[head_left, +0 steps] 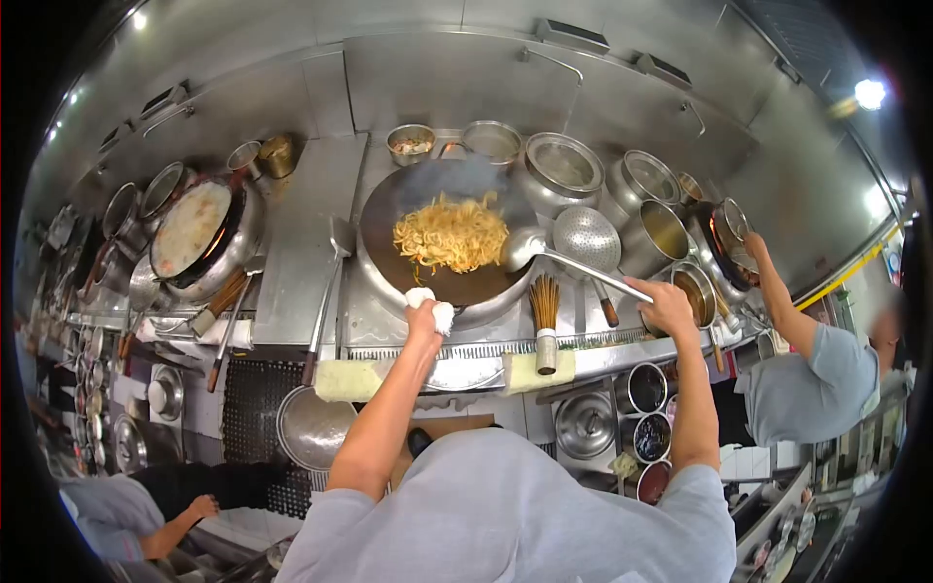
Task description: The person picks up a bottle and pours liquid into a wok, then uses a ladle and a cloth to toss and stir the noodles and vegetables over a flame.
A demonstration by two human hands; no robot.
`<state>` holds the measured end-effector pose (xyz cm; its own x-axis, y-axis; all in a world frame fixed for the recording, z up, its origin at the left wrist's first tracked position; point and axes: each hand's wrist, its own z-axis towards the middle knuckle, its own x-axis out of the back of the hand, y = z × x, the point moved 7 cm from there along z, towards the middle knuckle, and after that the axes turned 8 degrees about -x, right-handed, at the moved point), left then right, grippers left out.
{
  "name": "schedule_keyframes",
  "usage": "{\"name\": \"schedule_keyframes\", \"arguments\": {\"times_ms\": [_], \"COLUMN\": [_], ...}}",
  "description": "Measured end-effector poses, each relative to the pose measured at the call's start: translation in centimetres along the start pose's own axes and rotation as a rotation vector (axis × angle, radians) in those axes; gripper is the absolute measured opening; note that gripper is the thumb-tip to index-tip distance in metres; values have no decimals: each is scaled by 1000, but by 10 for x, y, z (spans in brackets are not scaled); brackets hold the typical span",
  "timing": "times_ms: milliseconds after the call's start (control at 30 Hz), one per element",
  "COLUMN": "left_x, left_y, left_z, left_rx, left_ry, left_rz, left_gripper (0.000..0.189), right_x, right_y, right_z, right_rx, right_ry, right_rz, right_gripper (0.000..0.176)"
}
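Noodles (452, 233) lie in a large dark wok (384, 262) at the centre, with faint steam above them. My left hand (428, 316) is closed on a white cloth (442, 319) at the wok's near rim. In my right hand (669, 309) is the handle of a long metal ladle (583, 266). The ladle's bowl touches the right edge of the noodles inside the wok. A bamboo brush (545, 316) lies just right of the wok, beside a perforated strainer (587, 241).
Metal pots (564, 163) line the back of the stove. Another wok (192, 229) with pale food stands at left, a spatula (330, 282) nearer. At right a co-worker (812, 369) reaches toward a pan; another person (126, 520) is at lower left. Sauce containers (651, 437) sit below right.
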<state>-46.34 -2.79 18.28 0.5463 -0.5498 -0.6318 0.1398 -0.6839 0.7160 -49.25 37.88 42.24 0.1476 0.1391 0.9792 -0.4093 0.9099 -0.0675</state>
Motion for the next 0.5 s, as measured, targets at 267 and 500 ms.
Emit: {"name": "schedule_keyframes", "arguments": {"times_ms": [267, 500], "left_x": [-2, -5], "left_y": [-25, -64], "left_z": [32, 48], "left_rx": [366, 219], "left_ry": [-100, 5], "left_rz": [-64, 36], "left_gripper": [10, 7], "right_x": [-148, -91], "right_y": [-49, -89], "right_z": [3, 0], "right_rx": [12, -353], "right_ry": [112, -645], "right_rz": [450, 678], "right_gripper": [56, 55]}}
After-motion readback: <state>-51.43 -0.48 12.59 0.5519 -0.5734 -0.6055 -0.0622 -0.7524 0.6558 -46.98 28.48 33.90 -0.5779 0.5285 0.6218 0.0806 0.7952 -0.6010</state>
